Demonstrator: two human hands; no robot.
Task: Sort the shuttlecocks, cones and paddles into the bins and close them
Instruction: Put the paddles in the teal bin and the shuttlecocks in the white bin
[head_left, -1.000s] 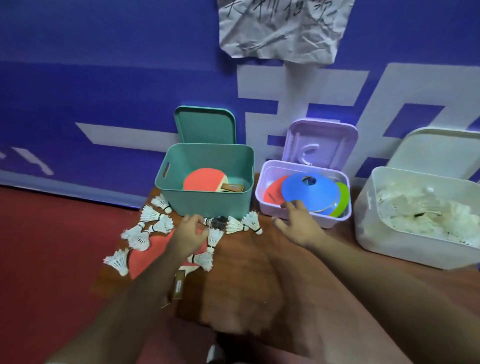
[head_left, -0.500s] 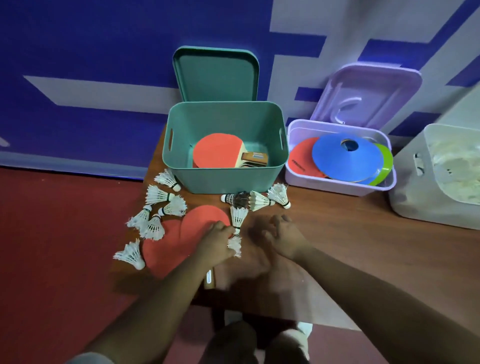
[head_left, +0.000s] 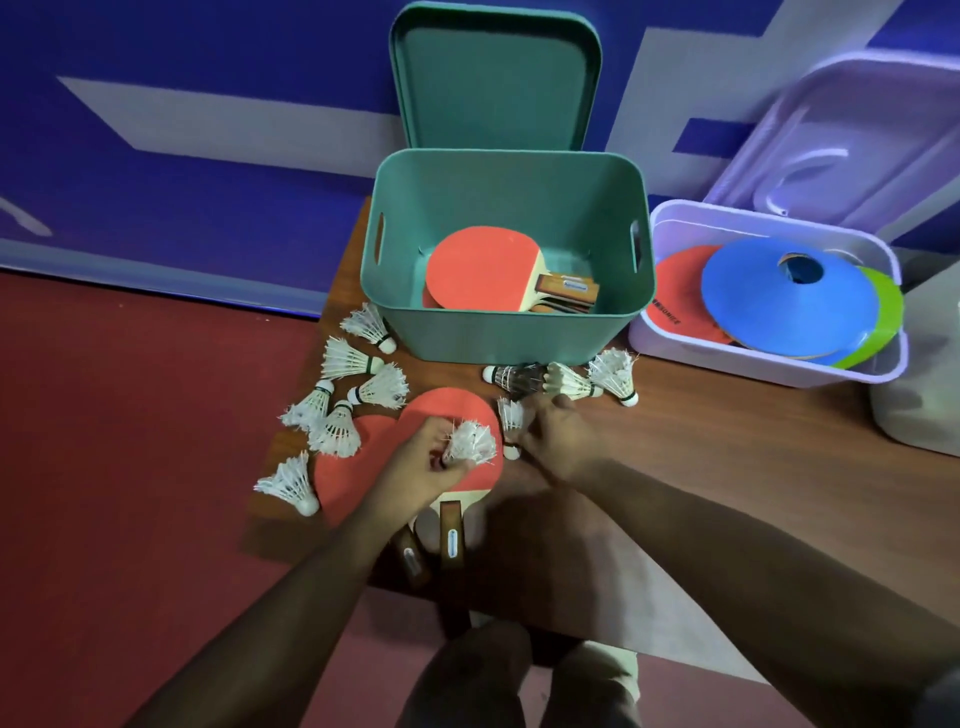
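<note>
Two hands low centre over the wooden table (head_left: 753, 467). Left hand (head_left: 421, 467) is closed around a white shuttlecock (head_left: 470, 442), feathers fanned toward 2 o'clock, held above the top red paddle (head_left: 457, 415). Right hand (head_left: 558, 441) is fingers-down on another white shuttlecock (head_left: 511, 415) at that paddle's 3 o'clock edge; can't tell whether it is gripped or only touched.

A second red paddle (head_left: 353, 473) lies partly under the first, at its 8 o'clock. Both handles overhang the table's near edge.

Loose white shuttlecocks (head_left: 337, 428) cluster at 9 to 11 o'clock of the paddles, tight to the table's left edge; the nearest one (head_left: 291, 486) sits right at that edge. Little bare wood on that side.

At 12 to 1 o'clock of the hands, a dark shuttlecock (head_left: 511, 375) and two white ones (head_left: 613, 374) lie in a row just beside the front wall of the green bin (head_left: 498, 332).

Green bin is open, its lid (head_left: 496, 78) propped upright behind it, with paddles (head_left: 483, 267) stacked inside. At its 3 o'clock, nearly touching, the purple bin (head_left: 769, 364) is open with its lid (head_left: 852, 140) leaning behind; it holds orange, blue and green disc cones (head_left: 769, 301). The white bin (head_left: 919, 410) is cut off at the right edge of view.

Open wood runs from the right hand toward 3 o'clock, in front of the purple and white bins.
</note>
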